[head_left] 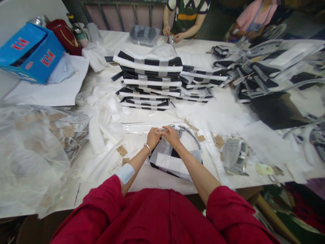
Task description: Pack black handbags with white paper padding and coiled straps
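Observation:
In front of me on the white table lies a black handbag (154, 154) with clear plastic and a white strip (170, 162) across its side. Its wrapped handle (194, 134) curves out beyond my right hand. My left hand (152, 137) and my right hand (170, 135) meet at the bag's upper edge, thumbs and fingers pinched together. Something small and pale sits between the fingertips, too small to name. Small brown tags (122, 150) lie on the table left of the bag, and others (200, 137) to its right.
Wrapped black bags stand in a stack (152, 81) beyond my hands, with more bags heaped (261, 74) at right. A clear plastic sack of tags (38, 145) lies at left, below a blue box (30, 51). A tape dispenser (235, 154) is at right. Two people work across the table.

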Demonstrator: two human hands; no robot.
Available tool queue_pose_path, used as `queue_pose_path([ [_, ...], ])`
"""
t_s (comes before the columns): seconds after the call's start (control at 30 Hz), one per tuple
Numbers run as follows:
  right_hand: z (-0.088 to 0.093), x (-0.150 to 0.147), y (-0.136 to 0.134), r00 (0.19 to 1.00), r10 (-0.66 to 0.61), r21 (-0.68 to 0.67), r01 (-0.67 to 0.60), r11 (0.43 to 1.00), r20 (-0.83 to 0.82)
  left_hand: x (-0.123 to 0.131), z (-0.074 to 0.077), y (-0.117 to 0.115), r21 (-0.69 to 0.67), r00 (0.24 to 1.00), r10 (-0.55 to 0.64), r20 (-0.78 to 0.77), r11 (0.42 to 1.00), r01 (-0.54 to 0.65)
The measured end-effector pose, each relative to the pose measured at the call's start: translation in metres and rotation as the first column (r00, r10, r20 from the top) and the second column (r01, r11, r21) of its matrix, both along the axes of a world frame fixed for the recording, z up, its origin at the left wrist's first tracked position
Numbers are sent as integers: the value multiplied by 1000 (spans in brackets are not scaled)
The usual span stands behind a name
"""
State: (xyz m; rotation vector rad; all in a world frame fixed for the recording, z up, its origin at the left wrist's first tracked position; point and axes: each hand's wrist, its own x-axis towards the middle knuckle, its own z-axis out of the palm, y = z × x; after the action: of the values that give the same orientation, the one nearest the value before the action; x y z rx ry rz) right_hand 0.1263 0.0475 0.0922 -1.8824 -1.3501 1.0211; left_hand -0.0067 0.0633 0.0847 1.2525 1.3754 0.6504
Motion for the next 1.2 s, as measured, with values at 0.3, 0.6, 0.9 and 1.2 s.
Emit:
queue_pose_path([
  [0.3, -9, -10, -11, 974, 77, -24, -73, 997, 211, -24, -5, -7, 256, 962, -60, -266, 958, 131],
  [0.6, -26, -17, -94, 714, 352, -15, -432, 902, 605, -23, -3, 2, 244, 951, -212, -224, 933, 265],
  [0.9, -39, -17, -94, 730, 348, 9, -436, 900, 588, -49, -25, 25, 37, 978, 21, -208, 999, -14],
  [1.2, -35, -15, -90, 788, 377, 9, -437, 900, 487, -63, -37, 7, -189, 977, 186, -105, 961, -203],
])
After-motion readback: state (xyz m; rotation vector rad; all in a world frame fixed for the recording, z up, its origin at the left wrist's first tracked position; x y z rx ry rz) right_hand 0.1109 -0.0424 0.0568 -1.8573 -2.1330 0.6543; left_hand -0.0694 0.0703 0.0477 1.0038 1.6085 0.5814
